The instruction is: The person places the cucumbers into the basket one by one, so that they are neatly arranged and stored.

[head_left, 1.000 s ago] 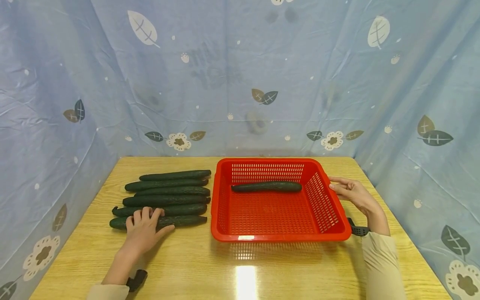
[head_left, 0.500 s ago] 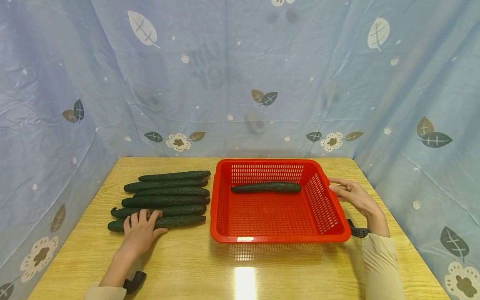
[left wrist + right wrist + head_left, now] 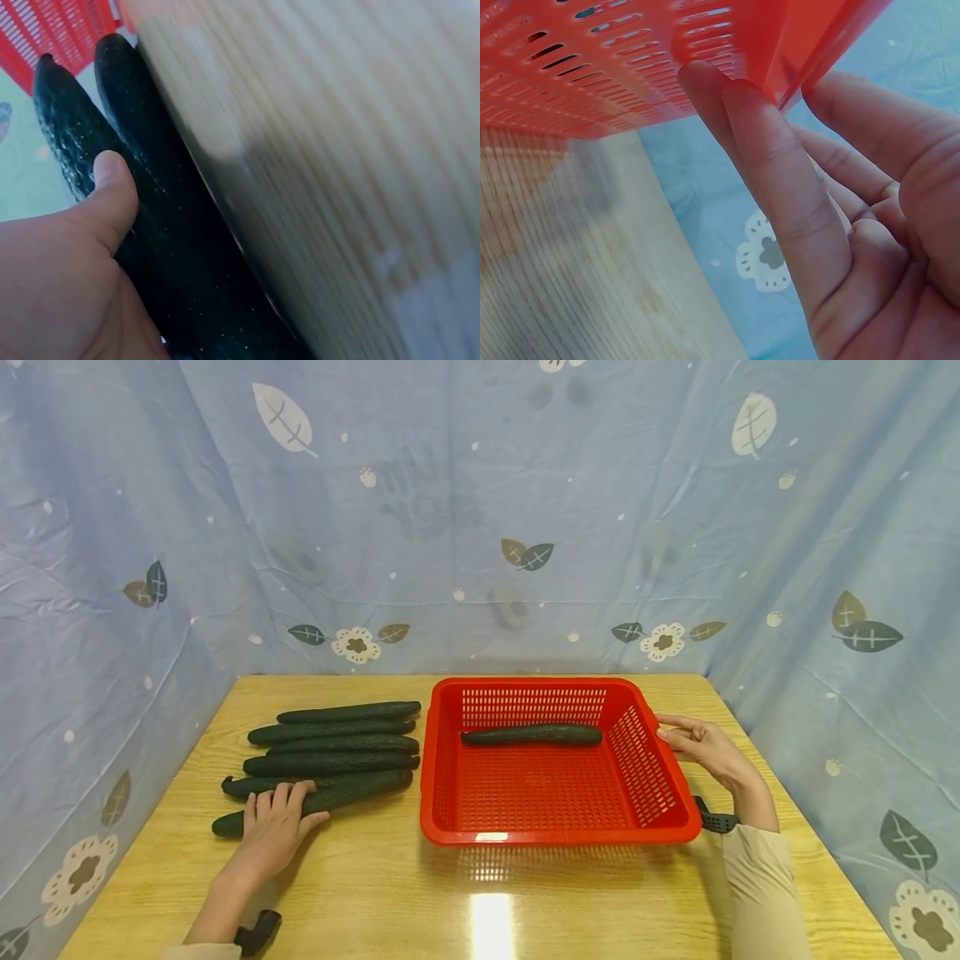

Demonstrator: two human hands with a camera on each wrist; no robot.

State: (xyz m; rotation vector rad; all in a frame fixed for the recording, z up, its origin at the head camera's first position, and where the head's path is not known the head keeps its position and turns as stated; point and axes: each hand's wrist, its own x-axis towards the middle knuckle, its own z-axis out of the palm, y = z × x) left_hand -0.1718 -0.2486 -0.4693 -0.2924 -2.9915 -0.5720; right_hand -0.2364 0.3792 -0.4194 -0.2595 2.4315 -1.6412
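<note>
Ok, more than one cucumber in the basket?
No, the head view shows just one cucumber lying in the red basket.

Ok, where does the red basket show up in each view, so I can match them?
Head: the red basket sits just right of centre, its right rim at the right hand.
Left wrist: only part of it, in the top-left corner, past the ends of two cucumbers.
Right wrist: across the top, above the fingers, cut off by the frame.
Shared landmark: the wooden tabletop.
</note>
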